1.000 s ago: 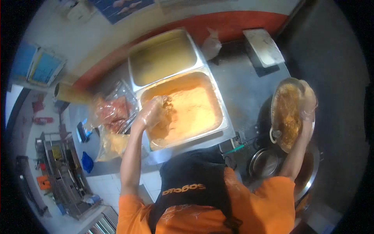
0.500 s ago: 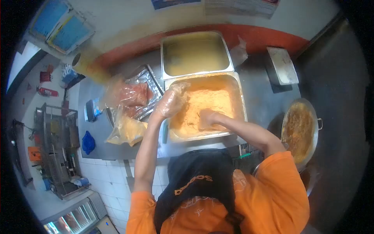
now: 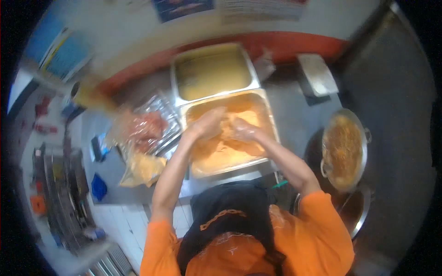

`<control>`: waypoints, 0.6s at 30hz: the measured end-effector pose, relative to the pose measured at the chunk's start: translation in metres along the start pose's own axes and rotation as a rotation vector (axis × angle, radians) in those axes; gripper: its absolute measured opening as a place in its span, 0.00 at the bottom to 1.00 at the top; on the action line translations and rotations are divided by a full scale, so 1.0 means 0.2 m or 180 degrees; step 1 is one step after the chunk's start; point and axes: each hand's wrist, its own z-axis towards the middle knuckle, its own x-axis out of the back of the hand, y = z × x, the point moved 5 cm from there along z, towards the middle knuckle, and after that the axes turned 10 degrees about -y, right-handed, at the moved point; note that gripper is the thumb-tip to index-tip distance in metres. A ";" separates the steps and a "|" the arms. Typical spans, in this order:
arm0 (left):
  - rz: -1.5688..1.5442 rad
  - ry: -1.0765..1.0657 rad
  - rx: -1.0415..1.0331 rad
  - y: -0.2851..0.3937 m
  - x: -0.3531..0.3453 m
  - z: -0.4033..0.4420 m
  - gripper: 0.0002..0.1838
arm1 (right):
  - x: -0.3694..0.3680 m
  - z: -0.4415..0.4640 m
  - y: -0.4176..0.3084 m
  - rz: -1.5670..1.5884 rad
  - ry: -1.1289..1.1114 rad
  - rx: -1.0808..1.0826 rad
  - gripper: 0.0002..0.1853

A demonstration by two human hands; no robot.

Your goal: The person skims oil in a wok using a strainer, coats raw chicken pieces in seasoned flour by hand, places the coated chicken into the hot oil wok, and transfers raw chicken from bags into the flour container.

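A steel pan [image 3: 271,124] of orange breading flour [image 3: 225,158] stands before me, and both my hands are over it. My left hand [image 3: 208,124], in a clear plastic glove, is at the pan's left side, fingers stretched inward. Facing it, my right hand [image 3: 244,129] is close by, its fingers smeared by motion. Some flour-coated clumps [image 3: 226,129] show between the hands; whether either hand grips them I cannot tell. Behind stands a second steel pan [image 3: 174,76] of yellowish liquid.
On the left lie a plastic bag of reddish meat [image 3: 145,131], a bag of pale yellow powder [image 3: 142,168] and a blue object [image 3: 98,186]. At right are a large round pan [image 3: 343,152] of brown contents and a metal container [image 3: 317,73].
My right hand has come up from the flour and moved towards my left hand. The left hand has lowered over the flour. The camera view has shifted.
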 end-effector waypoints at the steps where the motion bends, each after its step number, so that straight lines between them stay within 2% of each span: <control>1: -0.0075 0.0023 0.0056 0.01 -0.05 0.03 0.33 | -0.03 0.02 -0.03 0.0284 0.0148 0.0501 0.20; 2: -0.0092 0.0065 0.0073 0.03 -0.06 0.04 0.34 | -0.06 0.04 -0.05 0.0544 0.0246 0.1015 0.17; 3: -0.0114 0.0092 0.0078 0.04 -0.08 0.04 0.35 | -0.10 0.06 0.00 0.0286 0.0260 0.0839 0.16; 5: 0.0829 0.0917 -0.0393 -0.13 -0.21 0.11 0.37 | -0.12 0.06 0.07 0.1415 0.0212 0.0402 0.18; 6: 0.0053 0.0738 -0.0199 -0.07 -0.18 0.10 0.39 | -0.13 0.05 0.11 0.1979 0.0265 0.0186 0.19; 8: -0.0850 0.0573 0.0050 -0.07 -0.15 0.02 0.41 | -0.10 0.05 0.08 0.2603 0.0675 -0.0121 0.17; 10: -0.0999 0.0581 0.0031 -0.03 -0.14 -0.05 0.41 | -0.06 0.11 0.11 0.1512 0.0558 0.0155 0.16; 12: -0.2840 0.0582 0.0337 0.05 -0.03 -0.17 0.40 | 0.04 0.01 0.03 0.0670 0.0362 0.0126 0.15; 13: -0.2847 0.0594 0.0338 0.07 0.00 -0.20 0.40 | 0.09 -0.05 -0.01 0.0195 0.0160 0.0020 0.15; 14: -0.2812 0.1003 0.0416 0.07 0.05 -0.25 0.38 | 0.12 -0.08 0.02 0.0197 0.0150 0.0022 0.15; 15: -0.2760 0.1406 0.0479 0.06 0.08 -0.29 0.37 | 0.17 -0.11 0.01 0.0175 0.0399 0.0386 0.16; 18: -0.2896 0.1553 0.0235 -0.07 0.08 -0.39 0.41 | 0.40 -0.43 -0.06 0.0340 0.1259 0.1323 0.18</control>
